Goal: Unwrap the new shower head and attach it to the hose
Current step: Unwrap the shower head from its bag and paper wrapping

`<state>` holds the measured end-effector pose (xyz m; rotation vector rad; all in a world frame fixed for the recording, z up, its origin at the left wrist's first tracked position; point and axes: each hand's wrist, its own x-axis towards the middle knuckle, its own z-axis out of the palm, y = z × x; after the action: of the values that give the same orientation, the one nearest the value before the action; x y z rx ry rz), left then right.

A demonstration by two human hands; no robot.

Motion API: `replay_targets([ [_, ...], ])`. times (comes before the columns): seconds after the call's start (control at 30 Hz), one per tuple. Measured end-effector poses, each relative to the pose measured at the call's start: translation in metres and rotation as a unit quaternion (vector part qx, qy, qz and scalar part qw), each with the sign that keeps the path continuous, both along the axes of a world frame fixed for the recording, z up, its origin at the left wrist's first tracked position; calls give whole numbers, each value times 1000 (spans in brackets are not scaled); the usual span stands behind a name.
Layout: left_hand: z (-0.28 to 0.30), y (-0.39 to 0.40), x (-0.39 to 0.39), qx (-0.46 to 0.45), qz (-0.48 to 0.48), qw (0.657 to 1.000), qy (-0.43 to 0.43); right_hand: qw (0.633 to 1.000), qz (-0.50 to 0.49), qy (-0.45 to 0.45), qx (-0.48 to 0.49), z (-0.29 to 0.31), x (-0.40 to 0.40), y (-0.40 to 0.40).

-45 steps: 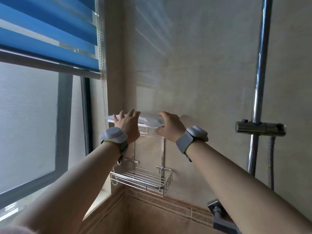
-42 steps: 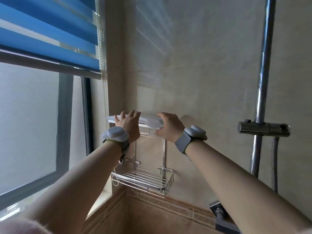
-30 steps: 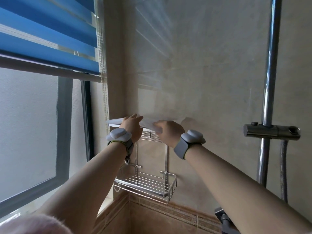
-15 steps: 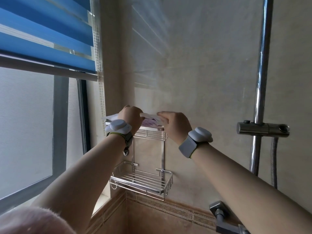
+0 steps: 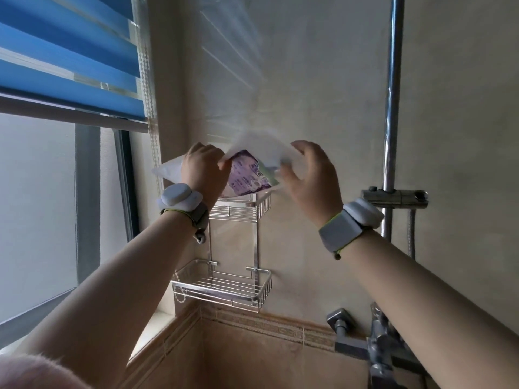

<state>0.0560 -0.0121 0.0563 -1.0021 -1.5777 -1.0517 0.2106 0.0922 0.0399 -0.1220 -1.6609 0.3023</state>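
On the far left of my view I have the blue blind (image 5: 70,71) drawn partway over the frosted window (image 5: 36,197), its bead cord (image 5: 150,88) hanging straight down along the wall corner. Next comes my left forearm, raised, with a grey wrist tracker (image 5: 179,199) strapped on. My left hand (image 5: 203,171) is curled around the left part of the white plastic package (image 5: 254,167), thumb and fingers pinching it near the purple printed label (image 5: 247,176); a pale corner of the wrapping sticks out past the hand on the window side. The package is held in the air in front of the beige wall, just above the top tier of the wire shower caddy (image 5: 238,211), and I cannot tell whether its lower edge touches the rack. The shower head itself I cannot make out inside the wrapping, which is blurred. The caddy's lower basket (image 5: 222,289) hangs below, above the patterned tile border (image 5: 269,327).

To the right of the label, my right hand (image 5: 311,178) is up against the right side of the package, fingers bent around its edge, gripping the wrapping from that side. The two hands are close but apart, with the label between them. The right wrist carries a second tracker (image 5: 351,221). Further right stands the chrome riser rail (image 5: 393,113) with its slider bracket (image 5: 394,196), and the metal hose (image 5: 411,234) hangs beside it. At the bottom right sits the grey mixer valve (image 5: 365,343), partly covered by my right forearm.
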Motion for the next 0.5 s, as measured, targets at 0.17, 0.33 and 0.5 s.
replay_targets([
  [0.17,9,-15,32,40,-18,999,4,994,-58,95,-7,-3,33,0],
  [0.33,-6,-26,57,38,-19,999,8,989,-112,93,-27,-11,65,-6],
  [0.5,-60,-26,84,-45,-25,995,85,921,118,-204,-309,-20,92,-24],
])
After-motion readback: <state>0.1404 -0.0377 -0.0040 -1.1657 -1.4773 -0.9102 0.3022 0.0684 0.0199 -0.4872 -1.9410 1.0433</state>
